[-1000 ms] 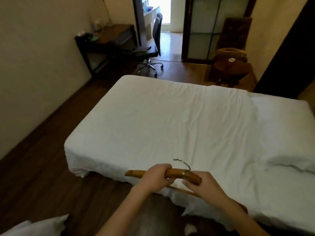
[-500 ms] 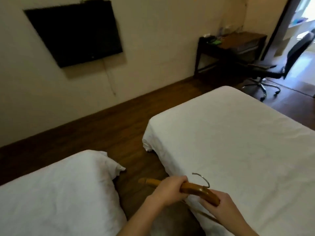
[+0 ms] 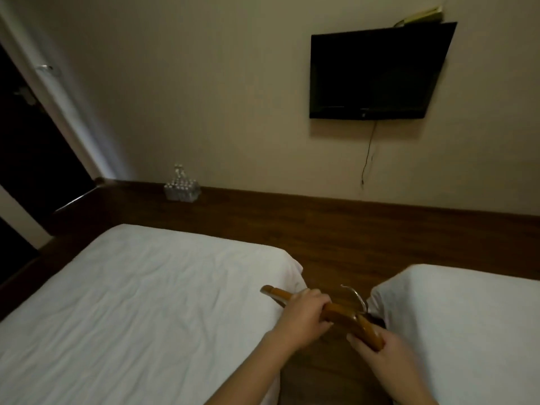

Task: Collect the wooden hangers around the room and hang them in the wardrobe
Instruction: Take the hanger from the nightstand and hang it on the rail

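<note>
A wooden hanger (image 3: 339, 312) with a metal hook (image 3: 355, 295) is held low in front of me, over the gap between two beds. My left hand (image 3: 304, 315) is closed around its left arm, and my right hand (image 3: 377, 350) grips its right end. The hook points up and away from me. No wardrobe shows clearly; a dark opening (image 3: 26, 159) lies at the far left.
A white bed (image 3: 131, 302) fills the lower left and another bed (image 3: 473, 323) the lower right, with dark wooden floor (image 3: 336, 247) between them. A black TV (image 3: 377, 71) hangs on the wall ahead. A pack of water bottles (image 3: 181, 190) stands by the skirting.
My view has swung left, from the desk and chair side past the TV wall. The hanger stays gripped in both hands, now over the gap between the beds.
</note>
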The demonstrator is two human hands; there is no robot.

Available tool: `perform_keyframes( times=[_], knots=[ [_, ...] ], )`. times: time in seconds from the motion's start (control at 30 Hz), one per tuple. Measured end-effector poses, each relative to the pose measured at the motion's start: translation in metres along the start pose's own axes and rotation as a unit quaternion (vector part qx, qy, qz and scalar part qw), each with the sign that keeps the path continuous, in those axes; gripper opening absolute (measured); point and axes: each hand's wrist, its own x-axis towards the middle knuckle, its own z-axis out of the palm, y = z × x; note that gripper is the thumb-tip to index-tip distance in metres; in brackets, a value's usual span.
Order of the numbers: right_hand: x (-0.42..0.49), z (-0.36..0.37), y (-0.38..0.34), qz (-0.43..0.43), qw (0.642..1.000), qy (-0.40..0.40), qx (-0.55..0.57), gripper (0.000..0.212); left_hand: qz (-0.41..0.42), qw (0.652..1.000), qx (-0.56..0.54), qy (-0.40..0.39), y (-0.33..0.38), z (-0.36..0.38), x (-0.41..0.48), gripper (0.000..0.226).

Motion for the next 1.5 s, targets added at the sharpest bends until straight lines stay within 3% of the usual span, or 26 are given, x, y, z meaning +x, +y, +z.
perform_keyframes(
  times=[0.1, 0.2, 0.27, 0.33, 0.4, 0.47, 0.6, 0.73, 0.83, 0.93, 1.03, 1.23, 1.5],
  knots=[
    [0.058, 0.006, -0.025, 0.01, 1.0, 0.0, 0.011, 0.007, -0.051, 0.998, -0.011, 0.029, -0.035, -0.008, 0.049, 0.027],
    [0.122, 0.006, -0.052, 0.0, 1.0, 0.008, 0.022, 0.011, -0.158, 0.975, -0.122, 0.099, -0.06, -0.023, 0.097, 0.052],
    [0.16, 0.005, -0.08, -0.024, 0.999, 0.01, 0.03, 0.014, -0.238, 0.935, -0.239, 0.109, -0.07, -0.042, 0.126, 0.045],
    [0.202, 0.002, -0.112, -0.046, 0.998, -0.014, 0.032, 0.009, -0.288, 0.866, -0.403, 0.067, -0.074, -0.066, 0.161, 0.03],
    [0.246, 0.0, -0.145, -0.079, 0.995, -0.042, 0.034, 0.011, -0.27, 0.805, -0.528, 0.006, -0.078, -0.09, 0.197, 0.029],
    [0.298, -0.001, -0.175, -0.103, 0.991, -0.07, 0.041, 0.018, -0.234, 0.781, -0.579, -0.02, -0.086, -0.111, 0.243, 0.033],
    [0.407, -0.008, -0.226, -0.149, 0.981, -0.121, 0.018, 0.039, -0.25, 0.777, -0.578, 0.014, -0.111, -0.146, 0.346, 0.039],
    [0.518, -0.006, -0.272, -0.201, 0.968, -0.14, -0.061, 0.053, -0.287, 0.76, -0.572, 0.11, -0.15, -0.181, 0.442, 0.029],
    [0.6, -0.003, -0.318, -0.244, 0.937, -0.198, -0.152, 0.076, -0.297, 0.705, -0.603, 0.227, -0.192, -0.215, 0.497, 0.03],
    [0.668, 0.011, -0.363, -0.264, 0.908, -0.3, -0.126, 0.057, -0.342, 0.625, -0.609, 0.348, -0.243, -0.25, 0.522, 0.031],
    [0.731, 0.036, -0.399, -0.275, 0.888, -0.356, -0.098, 0.031, -0.356, 0.581, -0.593, 0.428, -0.289, -0.278, 0.528, 0.028],
    [0.864, 0.105, -0.473, -0.4, 0.82, -0.36, -0.193, 0.019, -0.425, 0.565, -0.471, 0.527, -0.378, -0.309, 0.524, 0.022],
    [1.031, 0.232, -0.57, -0.483, 0.75, -0.373, -0.254, 0.024, -0.5, 0.503, -0.352, 0.611, -0.533, -0.342, 0.547, 0.026]
  ],
)
